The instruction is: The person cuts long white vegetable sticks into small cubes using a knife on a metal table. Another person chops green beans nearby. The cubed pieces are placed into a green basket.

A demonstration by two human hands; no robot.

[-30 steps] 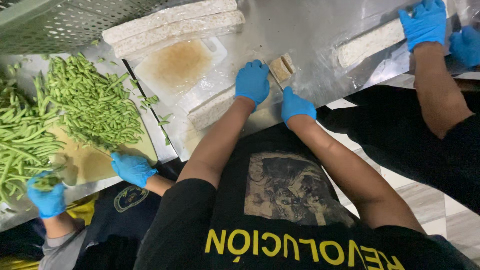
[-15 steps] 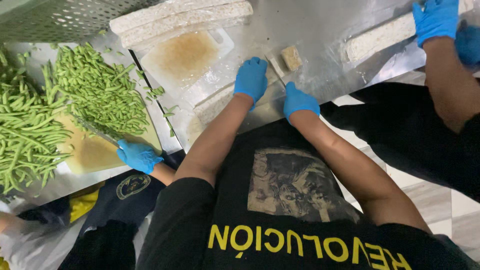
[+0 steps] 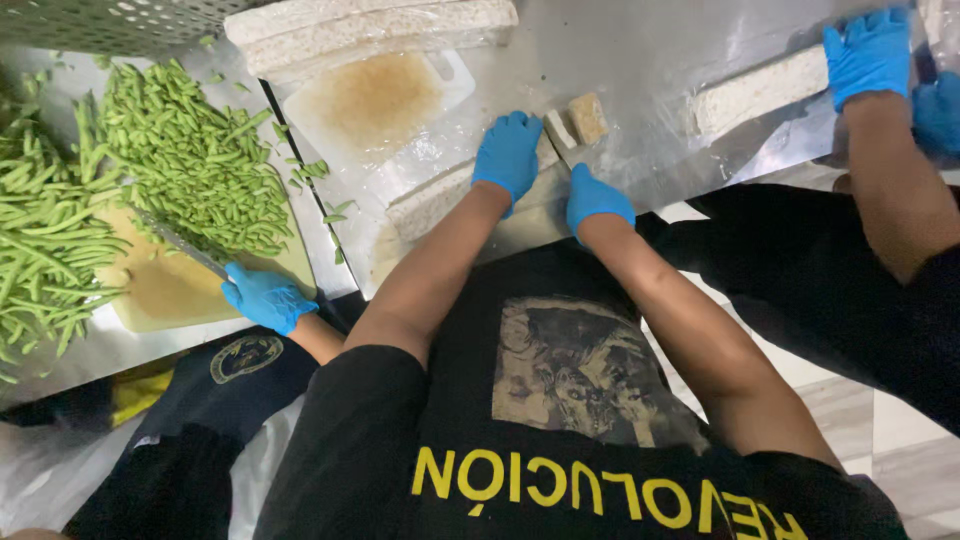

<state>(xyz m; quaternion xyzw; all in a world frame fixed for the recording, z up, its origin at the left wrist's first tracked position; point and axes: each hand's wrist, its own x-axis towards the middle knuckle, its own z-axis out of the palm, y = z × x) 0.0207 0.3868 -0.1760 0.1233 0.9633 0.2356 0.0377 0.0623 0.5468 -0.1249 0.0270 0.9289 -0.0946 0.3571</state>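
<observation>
My left hand [image 3: 508,155], in a blue glove, presses down on the end of a long pale tempeh block [image 3: 430,203] lying in clear plastic on the steel table [image 3: 640,70]. My right hand [image 3: 597,197], also gloved, is closed just right of that end, apparently around a knife handle; a thin blade edge seems to run from it toward the block. Two cut tempeh pieces [image 3: 577,122] sit just beyond my fingers.
Left: a co-worker's gloved hand [image 3: 265,297] holds a knife over a yellow board [image 3: 165,290] beside heaped green beans [image 3: 190,160]. Right: another person's gloved hands [image 3: 868,55] rest on another tempeh block [image 3: 755,92]. Stacked blocks [image 3: 370,25] and a stained white board [image 3: 375,95] lie beyond.
My hands stay at the block's end, barely shifting. The left co-worker's knife hand moved right along the board, and their other hand left the view.
</observation>
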